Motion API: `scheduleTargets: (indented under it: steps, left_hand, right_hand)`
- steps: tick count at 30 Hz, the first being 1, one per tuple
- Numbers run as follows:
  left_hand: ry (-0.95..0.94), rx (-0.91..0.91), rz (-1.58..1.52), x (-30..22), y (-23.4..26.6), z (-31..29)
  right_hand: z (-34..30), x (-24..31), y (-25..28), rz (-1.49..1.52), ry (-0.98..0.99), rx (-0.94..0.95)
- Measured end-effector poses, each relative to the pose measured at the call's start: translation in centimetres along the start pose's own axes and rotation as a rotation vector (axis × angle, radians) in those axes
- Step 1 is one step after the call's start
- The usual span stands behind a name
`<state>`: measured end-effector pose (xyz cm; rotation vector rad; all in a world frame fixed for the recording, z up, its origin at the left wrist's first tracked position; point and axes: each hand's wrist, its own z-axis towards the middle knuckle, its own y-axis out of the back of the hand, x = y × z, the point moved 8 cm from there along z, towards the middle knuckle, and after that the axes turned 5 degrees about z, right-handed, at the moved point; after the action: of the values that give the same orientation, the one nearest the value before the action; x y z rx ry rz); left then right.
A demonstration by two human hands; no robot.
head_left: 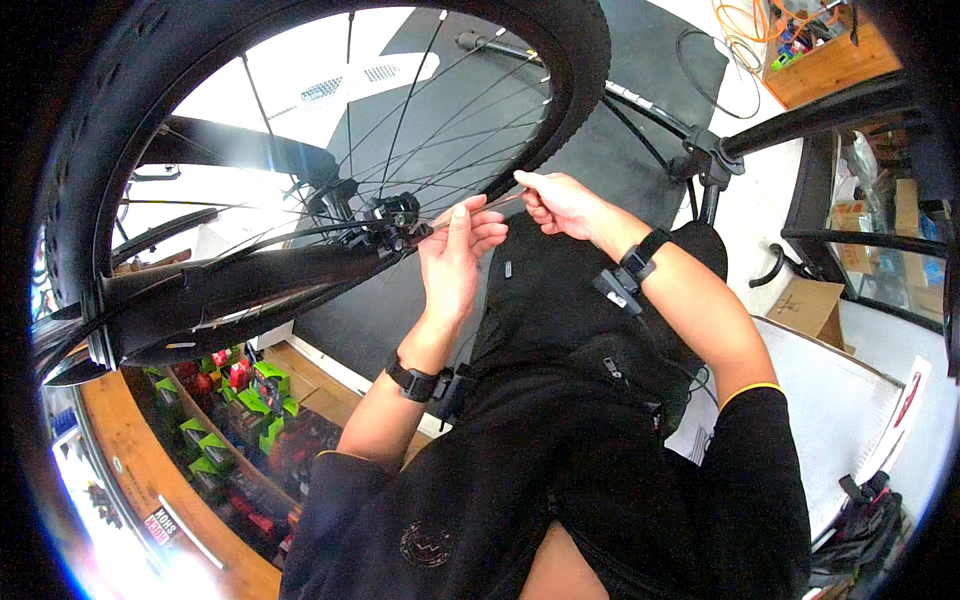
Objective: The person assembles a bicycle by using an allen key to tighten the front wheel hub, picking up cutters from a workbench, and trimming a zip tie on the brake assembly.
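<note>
Bike wheel (580,80), black tyre and thin spokes, fills the upper left; taken as landmark. Black fork leg (220,295) runs along the wheel's near side toward the hub. Small black brake part (395,212) sits beside the wheel's hub, at the fork's end.

Thin coppery wire (508,198) stretches from close by the brake part out to the right, just on the near side of the wheel's rim.

Right hand (562,205): to the right of the wheel's lower rim. Thumb and forefinger pinched together on the wire's outer end; other fingers curled in toward the palm.

Left hand (455,258): just on the near side of the wheel, next to the brake part. Half open, thumb raised, fingers bent and partly spread around the wire's inner stretch. Cannot tell whether they grip it or only guide it.

Dark strap with a small device on each wrist.

Around: grey mat (665,65) on the floor beneath and beyond the wheel; black stand (708,160) right of the wheel; wooden crate (840,65) farther right, orange hose (735,20) near it. Shelf (150,470) of green-tagged packages (265,390) below the wheel.
</note>
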<state>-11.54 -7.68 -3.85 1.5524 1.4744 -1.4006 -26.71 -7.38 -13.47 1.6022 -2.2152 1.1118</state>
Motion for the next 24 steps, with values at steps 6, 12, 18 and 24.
scheduleTargets:
  steps: [6, 12, 18, 24]
  left_hand:
    - [0.034, 0.02, 0.01, 0.1, 0.2, -0.1]
    - [0.063, 0.053, 0.02, 0.2, -0.1, 0.0]
    - [0.23, 0.159, -0.158, 3.2, -1.4, -0.7]
    - [0.485, 0.239, -0.456, 6.5, 1.5, -3.4]
  right_hand:
    - [1.5, -0.3, -0.7, -0.015, 0.008, -0.01]
    - [1.0, -1.5, -0.4, 0.159, -0.16, 0.068]
    - [0.8, -1.1, 0.7, 0.369, 0.031, -0.006]
    - [-3.2, 3.3, -3.6, 0.184, 0.482, 0.096]
